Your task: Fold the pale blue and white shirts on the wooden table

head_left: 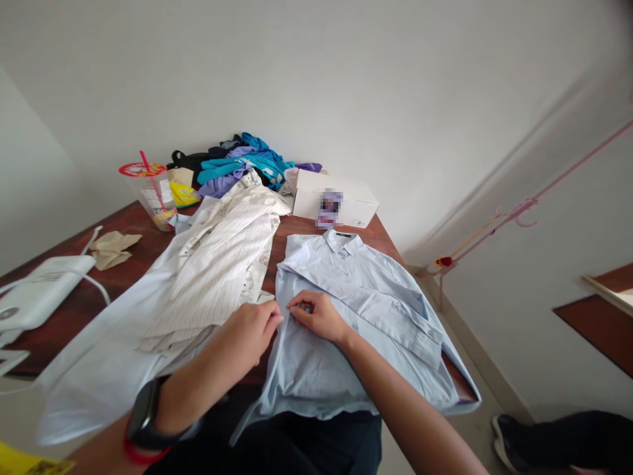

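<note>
A light blue long-sleeved shirt [341, 356] lies spread on the table, collar toward the wall. One sleeve is folded diagonally across its front, and its left side edge is turned inward. At that edge my left hand [257, 326] is closed, fingertips pinching the cloth. Just to the right, my right hand [319, 318] has thumb and forefinger drawn together on the same shirt near the fold. The exact grip of the fingertips is partly hidden. Beside my left hand lies a cream striped shirt [217, 264], on top of a white garment [119, 356].
A white box [356, 201] and a heap of blue and purple clothes [247, 161] stand by the wall. On the left are a plastic cup with a straw [157, 198], crumpled brown paper [115, 249] and a white device with cables [42, 293]. A pink rack [519, 211] leans right.
</note>
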Demonstrator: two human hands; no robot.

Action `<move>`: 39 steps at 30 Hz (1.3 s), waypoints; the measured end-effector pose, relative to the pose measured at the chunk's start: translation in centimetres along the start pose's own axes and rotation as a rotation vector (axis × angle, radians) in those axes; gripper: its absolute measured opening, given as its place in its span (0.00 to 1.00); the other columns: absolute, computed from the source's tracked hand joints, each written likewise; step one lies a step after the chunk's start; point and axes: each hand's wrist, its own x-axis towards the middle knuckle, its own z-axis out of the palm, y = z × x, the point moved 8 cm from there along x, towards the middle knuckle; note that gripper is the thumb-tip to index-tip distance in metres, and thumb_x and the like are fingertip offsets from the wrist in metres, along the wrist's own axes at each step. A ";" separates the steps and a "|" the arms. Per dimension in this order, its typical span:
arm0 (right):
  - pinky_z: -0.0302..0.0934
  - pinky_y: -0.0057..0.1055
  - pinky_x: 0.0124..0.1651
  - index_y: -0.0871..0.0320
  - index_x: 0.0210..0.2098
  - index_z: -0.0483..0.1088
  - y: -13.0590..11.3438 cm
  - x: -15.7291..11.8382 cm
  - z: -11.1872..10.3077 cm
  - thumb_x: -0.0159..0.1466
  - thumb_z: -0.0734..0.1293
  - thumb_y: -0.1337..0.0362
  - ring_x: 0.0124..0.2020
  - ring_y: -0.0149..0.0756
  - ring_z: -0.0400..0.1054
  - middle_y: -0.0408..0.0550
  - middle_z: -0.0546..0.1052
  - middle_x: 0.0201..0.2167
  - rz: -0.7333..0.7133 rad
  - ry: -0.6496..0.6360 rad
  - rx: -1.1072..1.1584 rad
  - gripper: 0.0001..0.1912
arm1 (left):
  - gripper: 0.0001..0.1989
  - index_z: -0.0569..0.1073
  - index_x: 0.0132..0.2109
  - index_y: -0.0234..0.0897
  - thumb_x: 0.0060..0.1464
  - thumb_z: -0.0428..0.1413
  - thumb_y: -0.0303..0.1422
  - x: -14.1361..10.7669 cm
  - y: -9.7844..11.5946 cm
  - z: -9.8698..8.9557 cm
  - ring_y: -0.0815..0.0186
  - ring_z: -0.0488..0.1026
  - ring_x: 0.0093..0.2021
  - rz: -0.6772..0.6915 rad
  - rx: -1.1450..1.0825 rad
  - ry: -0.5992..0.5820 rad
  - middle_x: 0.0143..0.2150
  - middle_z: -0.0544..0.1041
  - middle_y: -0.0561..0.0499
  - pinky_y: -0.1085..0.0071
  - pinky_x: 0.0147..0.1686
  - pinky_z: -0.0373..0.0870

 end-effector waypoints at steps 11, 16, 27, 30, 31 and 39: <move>0.61 0.23 0.22 0.59 0.38 0.79 0.3 0.2 -0.1 0.62 0.70 0.63 0.20 0.27 0.66 0.44 0.76 0.26 0.037 -0.009 0.059 0.08 | 0.23 0.70 0.42 0.37 0.49 0.61 0.51 3.2 2.0 -4.6 0.56 0.81 0.40 -0.034 -0.405 -0.395 0.41 0.79 0.46 0.71 0.28 0.76; 0.63 0.23 0.20 0.59 0.38 0.79 0.6 0.3 -0.1 0.61 0.71 0.60 0.22 0.30 0.68 0.44 0.75 0.24 0.071 -0.009 0.109 0.10 | 0.31 0.70 0.42 0.36 0.44 0.62 0.59 5.6 -2.3 -1.4 0.57 0.82 0.33 -0.238 -0.372 -0.597 0.42 0.80 0.43 0.70 0.26 0.75; 0.63 0.23 0.21 0.60 0.39 0.80 0.1 0.3 -0.2 0.61 0.71 0.58 0.22 0.29 0.67 0.44 0.76 0.25 0.046 -0.026 0.136 0.12 | 0.24 0.74 0.42 0.37 0.43 0.65 0.48 6.6 -2.6 1.1 0.67 0.80 0.28 -0.328 -0.458 -0.634 0.45 0.82 0.46 0.79 0.19 0.60; 0.63 0.23 0.20 0.60 0.39 0.80 0.1 0.3 -0.2 0.61 0.71 0.59 0.23 0.30 0.67 0.44 0.75 0.25 0.037 -0.017 0.144 0.12 | 0.23 0.74 0.40 0.36 0.43 0.66 0.48 6.5 -3.0 1.5 0.65 0.81 0.28 -0.328 -0.435 -0.685 0.44 0.83 0.43 0.80 0.18 0.60; 0.63 0.23 0.20 0.60 0.39 0.81 0.1 0.3 -0.2 0.61 0.71 0.59 0.24 0.30 0.68 0.45 0.75 0.25 0.035 -0.012 0.146 0.12 | 0.23 0.74 0.40 0.36 0.43 0.66 0.48 6.4 -3.0 1.7 0.65 0.81 0.28 -0.327 -0.421 -0.706 0.44 0.83 0.42 0.80 0.18 0.61; 0.64 0.23 0.21 0.59 0.36 0.81 0.1 0.3 -0.1 0.60 0.72 0.58 0.26 0.31 0.71 0.45 0.76 0.29 0.048 -0.002 0.190 0.11 | 0.20 0.78 0.36 0.36 0.37 0.68 0.45 6.3 -2.5 2.0 0.65 0.80 0.27 -0.350 -0.391 -0.731 0.44 0.83 0.42 0.82 0.16 0.60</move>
